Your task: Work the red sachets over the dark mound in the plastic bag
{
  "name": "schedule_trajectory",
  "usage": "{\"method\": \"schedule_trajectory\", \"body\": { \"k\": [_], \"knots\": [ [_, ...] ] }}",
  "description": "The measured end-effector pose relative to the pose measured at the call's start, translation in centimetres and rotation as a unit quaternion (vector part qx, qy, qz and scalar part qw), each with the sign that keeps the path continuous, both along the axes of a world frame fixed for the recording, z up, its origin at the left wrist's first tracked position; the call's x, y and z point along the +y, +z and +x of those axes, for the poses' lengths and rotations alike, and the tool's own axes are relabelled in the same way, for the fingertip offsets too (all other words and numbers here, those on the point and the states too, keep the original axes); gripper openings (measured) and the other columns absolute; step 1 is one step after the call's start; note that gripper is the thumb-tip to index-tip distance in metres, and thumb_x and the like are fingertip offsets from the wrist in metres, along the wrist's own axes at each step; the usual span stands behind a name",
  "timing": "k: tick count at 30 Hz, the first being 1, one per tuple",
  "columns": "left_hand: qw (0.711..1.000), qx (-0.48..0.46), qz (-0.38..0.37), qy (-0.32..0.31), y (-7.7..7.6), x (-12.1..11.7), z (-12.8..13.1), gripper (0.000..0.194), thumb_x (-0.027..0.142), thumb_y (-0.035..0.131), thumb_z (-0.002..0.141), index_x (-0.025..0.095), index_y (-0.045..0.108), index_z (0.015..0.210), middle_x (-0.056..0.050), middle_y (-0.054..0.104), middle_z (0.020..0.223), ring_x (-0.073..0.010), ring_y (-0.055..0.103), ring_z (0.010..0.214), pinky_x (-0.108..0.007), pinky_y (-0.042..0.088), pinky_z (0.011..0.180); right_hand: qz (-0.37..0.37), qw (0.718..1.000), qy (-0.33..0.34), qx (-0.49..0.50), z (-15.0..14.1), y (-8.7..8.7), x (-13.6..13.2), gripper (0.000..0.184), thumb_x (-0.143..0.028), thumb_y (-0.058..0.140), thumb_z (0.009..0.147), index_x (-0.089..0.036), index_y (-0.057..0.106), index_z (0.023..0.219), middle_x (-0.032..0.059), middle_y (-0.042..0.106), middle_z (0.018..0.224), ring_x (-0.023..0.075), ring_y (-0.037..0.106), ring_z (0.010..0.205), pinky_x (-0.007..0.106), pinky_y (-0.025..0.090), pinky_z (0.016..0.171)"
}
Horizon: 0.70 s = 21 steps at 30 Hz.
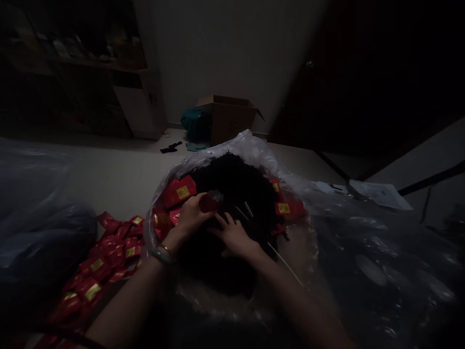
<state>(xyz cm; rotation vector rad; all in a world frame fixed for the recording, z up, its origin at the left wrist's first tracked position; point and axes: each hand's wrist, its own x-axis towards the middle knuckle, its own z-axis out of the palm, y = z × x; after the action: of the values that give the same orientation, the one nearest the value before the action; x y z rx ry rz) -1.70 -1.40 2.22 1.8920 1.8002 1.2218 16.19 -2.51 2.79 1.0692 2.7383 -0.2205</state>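
A large clear plastic bag [250, 145] stands open before me, filled with a heap of dark, loose, crinkled material [236, 174]. My left hand [191, 213] is wrapped round a small red packet [209, 201] with a clear end, held over the heap's left side. Spread on the dark heap, my right hand [232, 235] has its fingers apart and holds nothing that I can see. Red packets with gold labels [179, 191] lie inside the bag's left edge, and another red packet [290, 208] lies at its right. Two thin pale sticks [249, 209] rest on the heap.
Many red packets [109, 257] are piled on the floor at the left, beside another filled plastic bag [36, 208]. A cardboard box [232, 118] and a teal bundle [196, 123] stand by the wall. More clear plastic [378, 261] spreads at the right. The room is dim.
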Motion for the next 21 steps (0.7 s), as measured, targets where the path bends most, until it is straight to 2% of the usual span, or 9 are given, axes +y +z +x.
{"method": "schedule_trajectory", "body": {
  "k": [3,6,10,13,15,17,21],
  "knots": [
    [1.000,-0.006,0.000,0.000,0.1,0.1,0.3,0.049,0.036,0.077,0.064,0.020,0.062,0.108,-0.005,0.069,0.094,-0.0210,0.064,0.082,-0.031,0.050,0.072,0.029,0.998,-0.050,0.014,-0.4,0.1,0.3,0.070,-0.026,0.077,0.067,-0.032,0.049,0.131,0.0129,0.031,0.148,0.0395,0.037,0.127,0.053,0.045,0.090],
    [1.000,-0.012,-0.001,0.002,0.1,0.4,0.5,0.050,0.038,0.077,0.064,0.020,0.062,0.108,-0.005,0.069,0.093,-0.0208,0.064,0.081,-0.031,0.050,0.071,0.036,0.994,-0.100,0.025,-0.7,0.3,0.2,0.062,-0.022,0.073,0.070,-0.029,0.051,0.128,0.0142,0.033,0.146,0.0359,0.043,0.120,0.045,0.052,0.080],
    [1.000,-0.024,-0.017,0.002,0.0,0.7,0.6,0.052,0.036,0.077,0.063,0.018,0.062,0.109,-0.007,0.069,0.094,-0.0216,0.065,0.081,-0.031,0.051,0.071,0.032,0.995,-0.085,0.028,-0.8,0.6,-0.1,0.042,-0.012,0.063,0.074,-0.026,0.062,0.114,0.0128,0.040,0.142,0.0354,0.046,0.117,0.041,0.055,0.071],
    [0.999,-0.030,-0.021,-0.004,0.0,0.8,0.6,0.052,0.036,0.077,0.064,0.018,0.061,0.110,-0.007,0.069,0.095,-0.0217,0.065,0.082,-0.031,0.051,0.071,0.015,0.991,-0.098,0.092,-0.3,1.1,0.4,0.037,-0.006,0.056,0.075,-0.020,0.065,0.108,0.0128,0.051,0.132,0.0300,0.054,0.109,0.040,0.054,0.076],
    [0.999,-0.036,-0.017,-0.005,0.0,0.8,0.6,0.051,0.037,0.076,0.064,0.019,0.061,0.109,-0.006,0.070,0.095,-0.0214,0.065,0.083,-0.031,0.050,0.071,-0.015,0.976,-0.120,0.182,0.3,1.5,1.1,0.035,-0.006,0.059,0.073,-0.018,0.066,0.104,0.0113,0.057,0.126,0.0249,0.058,0.104,0.037,0.051,0.083],
    [0.999,-0.046,-0.014,-0.013,0.1,0.7,0.6,0.050,0.037,0.076,0.065,0.020,0.062,0.109,-0.005,0.070,0.094,-0.0208,0.065,0.083,-0.030,0.050,0.071,-0.053,0.948,-0.135,0.283,1.1,2.1,2.0,0.030,-0.008,0.063,0.070,-0.018,0.067,0.099,0.0087,0.063,0.116,0.0204,0.061,0.100,0.033,0.049,0.087],
    [0.999,-0.039,-0.017,-0.026,0.2,0.6,0.6,0.052,0.035,0.077,0.063,0.019,0.061,0.110,-0.006,0.070,0.095,-0.0212,0.065,0.083,-0.031,0.050,0.072,-0.087,0.890,-0.169,0.414,2.4,3.3,3.3,0.022,-0.017,0.066,0.068,-0.018,0.068,0.090,0.0040,0.069,0.095,0.0184,0.064,0.091,0.032,0.048,0.085]
  ]
}}
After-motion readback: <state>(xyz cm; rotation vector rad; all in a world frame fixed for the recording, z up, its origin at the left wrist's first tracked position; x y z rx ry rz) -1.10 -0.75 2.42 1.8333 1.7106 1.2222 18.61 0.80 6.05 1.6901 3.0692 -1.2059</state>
